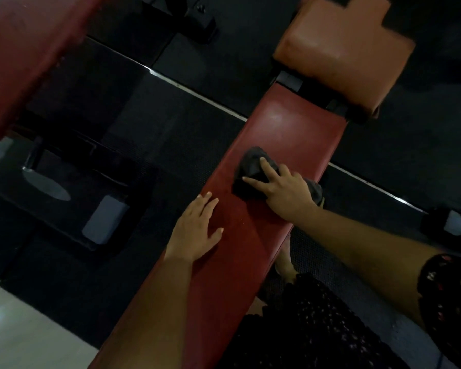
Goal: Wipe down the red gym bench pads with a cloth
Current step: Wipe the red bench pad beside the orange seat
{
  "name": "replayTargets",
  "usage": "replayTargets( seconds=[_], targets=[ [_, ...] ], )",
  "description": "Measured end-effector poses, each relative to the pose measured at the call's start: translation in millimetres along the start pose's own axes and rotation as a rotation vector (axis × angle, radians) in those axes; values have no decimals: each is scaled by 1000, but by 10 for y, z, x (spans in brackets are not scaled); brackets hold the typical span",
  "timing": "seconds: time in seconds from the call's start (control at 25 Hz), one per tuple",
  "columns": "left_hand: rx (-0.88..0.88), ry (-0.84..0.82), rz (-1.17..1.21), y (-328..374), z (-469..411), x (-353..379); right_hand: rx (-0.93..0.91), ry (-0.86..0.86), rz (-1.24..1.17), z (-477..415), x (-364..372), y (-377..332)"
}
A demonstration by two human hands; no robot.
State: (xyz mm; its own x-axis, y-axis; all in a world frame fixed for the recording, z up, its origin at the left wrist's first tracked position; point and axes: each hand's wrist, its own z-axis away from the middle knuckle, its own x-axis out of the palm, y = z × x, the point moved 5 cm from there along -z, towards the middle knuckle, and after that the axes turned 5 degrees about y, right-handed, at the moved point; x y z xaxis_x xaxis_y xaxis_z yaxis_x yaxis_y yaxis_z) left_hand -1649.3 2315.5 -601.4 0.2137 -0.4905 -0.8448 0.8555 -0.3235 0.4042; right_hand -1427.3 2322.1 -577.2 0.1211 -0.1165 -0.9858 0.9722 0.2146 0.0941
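A long red pad point(285, 123) runs slantwise from the lower left to the upper right, and its top is the surface both hands lie on; a dark crumpled cloth point(252, 162) sits on it past the middle, towards the right edge. The right hand point(285, 190) rests on the cloth with its fingers straight and spread, pressing it flat against the pad; part of the cloth sticks out behind the wrist at the pad's edge. The left hand point(194, 230) lies flat on the bare pad just beside the cloth, near the left edge, fingers straight and slightly apart, holding nothing. Beyond the far end stands a lighter, orange-toned pad point(341, 54); a second red pad point(30, 49), blurred, fills the upper left corner. A dark floor mat point(171, 134) lies beneath; a dark flowered sleeve point(447, 288) covers the right upper arm.
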Motion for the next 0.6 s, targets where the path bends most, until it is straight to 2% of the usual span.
replayTargets(
  seconds=[0.24,0.44,0.6],
  targets=[
    [25,54,-82,22,-69,-95,136,43,-44,992,180,240],
    [22,119,-65,-59,256,102,252,1,-119,1333,190,90],
    [-20,47,-85,-168,424,348,159,-11,-104,1097,166,-175]
  ],
)
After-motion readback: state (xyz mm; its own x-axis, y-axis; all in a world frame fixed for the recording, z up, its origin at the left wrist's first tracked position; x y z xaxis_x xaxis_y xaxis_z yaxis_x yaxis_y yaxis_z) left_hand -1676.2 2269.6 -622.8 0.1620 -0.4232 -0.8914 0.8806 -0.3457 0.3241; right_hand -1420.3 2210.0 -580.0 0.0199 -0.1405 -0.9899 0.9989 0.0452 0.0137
